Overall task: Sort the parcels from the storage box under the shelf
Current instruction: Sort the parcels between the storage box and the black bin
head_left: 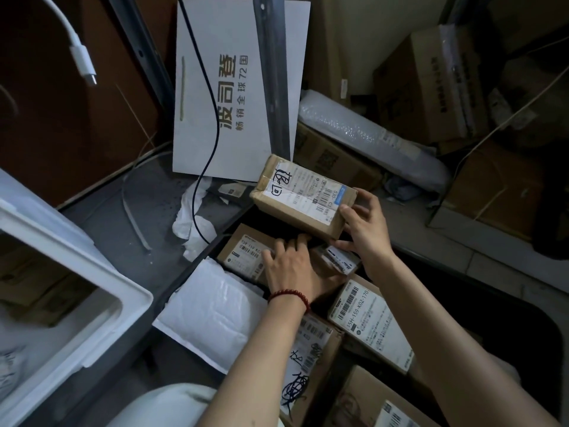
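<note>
A dark storage box on the floor holds several parcels. My right hand grips the near end of a brown cardboard parcel with a white label and black handwriting, held above the box's far edge. My left hand, with a red bead bracelet, rests palm down on a labelled brown parcel inside the box. A white padded envelope lies at the box's left side. Other labelled cartons fill the right and near parts of the box.
A white foam cooler stands open at the left. A white paper bag leans at the back behind a grey shelf post. Stacked cartons and a bubble-wrapped roll crowd the right. A black cable hangs down the middle.
</note>
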The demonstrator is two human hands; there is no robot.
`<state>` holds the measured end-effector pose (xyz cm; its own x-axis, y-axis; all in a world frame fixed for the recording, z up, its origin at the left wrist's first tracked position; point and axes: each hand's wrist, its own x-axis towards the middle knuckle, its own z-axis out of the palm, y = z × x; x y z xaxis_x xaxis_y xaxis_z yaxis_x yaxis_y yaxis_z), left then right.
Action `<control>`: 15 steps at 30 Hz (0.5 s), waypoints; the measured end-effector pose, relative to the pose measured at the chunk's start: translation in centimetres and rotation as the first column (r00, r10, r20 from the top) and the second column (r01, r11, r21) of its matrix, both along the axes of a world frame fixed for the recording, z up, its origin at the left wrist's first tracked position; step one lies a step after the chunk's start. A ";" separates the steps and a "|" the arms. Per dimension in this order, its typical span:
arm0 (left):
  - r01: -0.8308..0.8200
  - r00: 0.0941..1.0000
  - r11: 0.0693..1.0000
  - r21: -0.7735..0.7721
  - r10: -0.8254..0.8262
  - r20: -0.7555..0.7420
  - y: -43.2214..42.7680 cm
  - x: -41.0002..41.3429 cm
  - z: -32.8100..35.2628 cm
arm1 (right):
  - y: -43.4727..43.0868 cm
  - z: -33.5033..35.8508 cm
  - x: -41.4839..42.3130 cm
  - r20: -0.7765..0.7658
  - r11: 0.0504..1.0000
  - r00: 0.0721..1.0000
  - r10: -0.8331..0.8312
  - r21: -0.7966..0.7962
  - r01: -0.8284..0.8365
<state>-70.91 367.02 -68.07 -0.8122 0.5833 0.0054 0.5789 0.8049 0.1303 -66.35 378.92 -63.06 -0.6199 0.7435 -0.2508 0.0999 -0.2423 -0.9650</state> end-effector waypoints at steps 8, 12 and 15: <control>0.191 0.980 0.978 -0.083 -0.186 0.064 -1.0 -0.8 0.0 | -0.1 0.2 0.2 -0.016 1.000 1.000 -0.011 -0.028 0.011; 0.250 0.968 0.959 -0.133 -0.253 -0.004 -1.0 -0.5 -0.2 | -0.2 0.3 0.4 -0.019 0.999 1.000 -0.006 -0.034 0.005; 0.256 0.965 0.961 -0.103 -0.261 -0.035 -0.7 -0.2 -0.2 | -0.3 0.4 0.3 -0.012 1.000 1.000 -0.001 -0.020 0.000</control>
